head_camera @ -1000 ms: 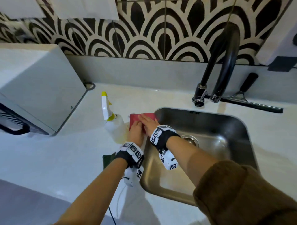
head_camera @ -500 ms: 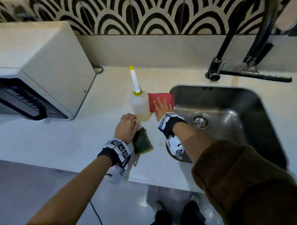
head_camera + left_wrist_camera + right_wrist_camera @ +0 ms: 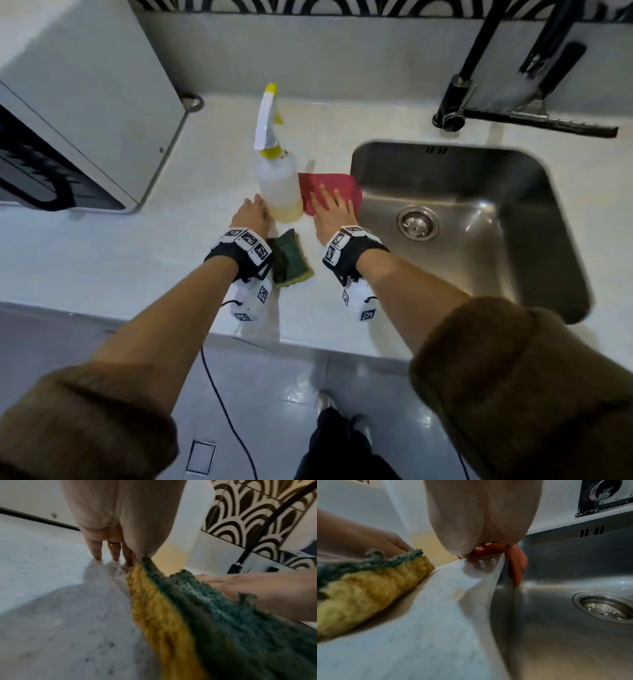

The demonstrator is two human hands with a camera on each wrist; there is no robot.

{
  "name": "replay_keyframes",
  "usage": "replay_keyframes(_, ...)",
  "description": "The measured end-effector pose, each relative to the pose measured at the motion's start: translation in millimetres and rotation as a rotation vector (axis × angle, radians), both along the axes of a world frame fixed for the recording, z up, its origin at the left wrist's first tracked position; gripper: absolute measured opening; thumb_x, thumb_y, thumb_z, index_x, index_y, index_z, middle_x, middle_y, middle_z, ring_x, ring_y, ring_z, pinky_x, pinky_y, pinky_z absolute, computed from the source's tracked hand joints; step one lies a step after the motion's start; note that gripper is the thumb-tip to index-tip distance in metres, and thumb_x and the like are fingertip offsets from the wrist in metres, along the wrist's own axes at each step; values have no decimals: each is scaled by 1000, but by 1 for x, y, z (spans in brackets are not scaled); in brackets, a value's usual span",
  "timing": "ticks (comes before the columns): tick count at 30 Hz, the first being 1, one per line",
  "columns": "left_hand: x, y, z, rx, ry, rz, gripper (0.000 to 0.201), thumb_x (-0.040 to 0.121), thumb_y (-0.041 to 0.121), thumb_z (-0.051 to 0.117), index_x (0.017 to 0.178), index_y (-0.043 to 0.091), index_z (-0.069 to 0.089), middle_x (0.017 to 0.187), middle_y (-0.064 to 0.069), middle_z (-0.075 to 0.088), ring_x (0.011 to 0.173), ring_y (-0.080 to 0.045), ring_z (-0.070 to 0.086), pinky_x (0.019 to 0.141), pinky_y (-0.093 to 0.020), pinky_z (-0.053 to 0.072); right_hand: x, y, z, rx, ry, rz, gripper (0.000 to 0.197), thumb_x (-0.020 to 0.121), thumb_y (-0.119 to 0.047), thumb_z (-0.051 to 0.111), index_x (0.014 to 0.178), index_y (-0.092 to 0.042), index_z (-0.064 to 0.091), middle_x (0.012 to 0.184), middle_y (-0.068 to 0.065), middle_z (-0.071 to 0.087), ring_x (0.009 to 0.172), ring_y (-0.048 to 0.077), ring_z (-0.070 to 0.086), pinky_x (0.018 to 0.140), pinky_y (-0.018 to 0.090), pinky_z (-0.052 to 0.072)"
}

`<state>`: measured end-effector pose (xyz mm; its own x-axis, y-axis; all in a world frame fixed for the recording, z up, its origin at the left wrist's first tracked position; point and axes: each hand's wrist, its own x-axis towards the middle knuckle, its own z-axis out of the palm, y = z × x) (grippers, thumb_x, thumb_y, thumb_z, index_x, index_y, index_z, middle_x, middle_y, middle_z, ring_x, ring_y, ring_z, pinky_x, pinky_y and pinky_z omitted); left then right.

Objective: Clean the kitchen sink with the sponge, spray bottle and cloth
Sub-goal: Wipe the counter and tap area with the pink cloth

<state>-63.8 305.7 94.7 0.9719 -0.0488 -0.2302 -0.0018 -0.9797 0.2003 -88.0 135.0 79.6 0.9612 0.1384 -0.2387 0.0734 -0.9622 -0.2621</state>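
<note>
A person stands at a white counter (image 3: 102,260), both hands down on it beside a steel sink (image 3: 534,240). The right hand (image 3: 334,214) lies flat, fingers spread and straight, pressing a red cloth (image 3: 337,186) at the sink's left rim; in the right wrist view one corner of the cloth hangs over that rim into the basin. The left hand (image 3: 251,216) rests with straight fingertips (image 3: 97,553) touching the counter, just beside the base of the spray bottle (image 3: 279,186), gripping nothing. The bottle stands upright between the two hands, a little yellowish liquid at its bottom, touching the cloth's left edge. The green-and-yellow sponge (image 3: 287,260) lies on the counter between the wrists, near the front edge, partly under the left wristband. Open counter stretches to the left of the hands as far as a white appliance (image 3: 85,102); the strip between bottle and sink is narrow. A black faucet (image 3: 459,92) and a squeegee (image 3: 541,120) sit behind the sink, the faucet's top cut off by the frame. The left thumb is hidden in every view, and the right fingers are hidden behind the palm in the wrist view. The basin's right side is blurred.
</note>
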Motion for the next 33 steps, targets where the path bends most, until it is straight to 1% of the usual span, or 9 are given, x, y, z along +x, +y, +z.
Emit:
replay_keyframes(5, -1, -1, -5, 34, 8, 29, 40, 98, 15, 37, 135, 0, 40, 126, -25, 44, 111, -43, 50, 85, -46, 43, -23, -1, -2, 24, -59, 17, 56, 100, -21, 31, 151, -22, 9, 160, -1, -3, 147, 28, 0, 118, 47, 4)
replay_keyframes(9, 2, -1, -3, 31, 53, 35, 43, 98, 16, 39, 138, 0, 37, 129, -26, 42, 114, -43, 48, 90, -47, 42, -40, -1, 0, 56, -68, 20, 55, 100, -20, 29, 151, -22, 11, 160, -2, 0, 147, 27, 1, 118, 47, 4)
replay_keyframes(13, 3, -1, 0, 18, 92, 52, 48, 95, 18, 47, 137, -2, 35, 132, -26, 40, 118, -43, 46, 94, -48, 41, -55, 1, 1, 64, -65, 30, 55, 99, -20, 31, 151, -22, 13, 160, -2, 2, 147, 27, 2, 118, 47, 4)
replay_keyframes(16, 0, -2, 1, -26, 100, 70, 54, 93, 17, 53, 138, -3, 31, 133, -27, 38, 120, -43, 46, 95, -48, 40, -65, 3, 0, 71, -63, 26, 54, 99, -20, 31, 151, -22, 14, 160, -2, 2, 147, 27, 2, 118, 47, 4)
replay_keyframes(22, 0, 4, -3, -22, 104, 13, 64, 90, 15, 59, 143, -3, 28, 134, -26, 37, 118, -44, 46, 96, -48, 41, -90, 8, -4, 66, -84, -10, 54, 100, -21, 32, 150, -26, 15, 160, -4, 5, 147, 25, 4, 119, 45, 3)
replay_keyframes(23, 0, 5, -2, -17, 102, 2, 62, 90, 15, 58, 142, -4, 29, 133, -26, 38, 118, -44, 46, 96, -48, 40, -95, 8, -4, 67, -95, -20, 54, 100, -21, 33, 150, -26, 16, 159, -4, 5, 147, 24, 4, 119, 45, 3)
replay_keyframes(26, -1, 7, 2, -7, 84, -35, 51, 94, 12, 48, 139, -6, 32, 130, -29, 41, 116, -45, 47, 95, -48, 41, -112, 10, -6, 71, -119, -42, 54, 99, -21, 34, 150, -27, 18, 159, -5, 7, 146, 23, 6, 119, 44, 3)
replay_keyframes(29, -3, 8, 6, -6, 67, -85, 43, 93, 7, 47, 131, -11, 41, 124, -32, 51, 111, -46, 52, 89, -47, 44, -127, 11, -7, 68, -112, -44, 54, 99, -21, 33, 150, -28, 16, 159, -6, 6, 146, 23, 6, 119, 44, 3)
replay_keyframes(33, -18, 11, 10, -40, 22, -105, 36, 93, 3, 44, 126, -11, 43, 122, -32, 53, 112, -46, 53, 89, -48, 44, -146, 12, -7, 61, -110, -29, 54, 99, -21, 33, 150, -27, 16, 159, -5, 5, 146, 24, 7, 118, 44, 4)
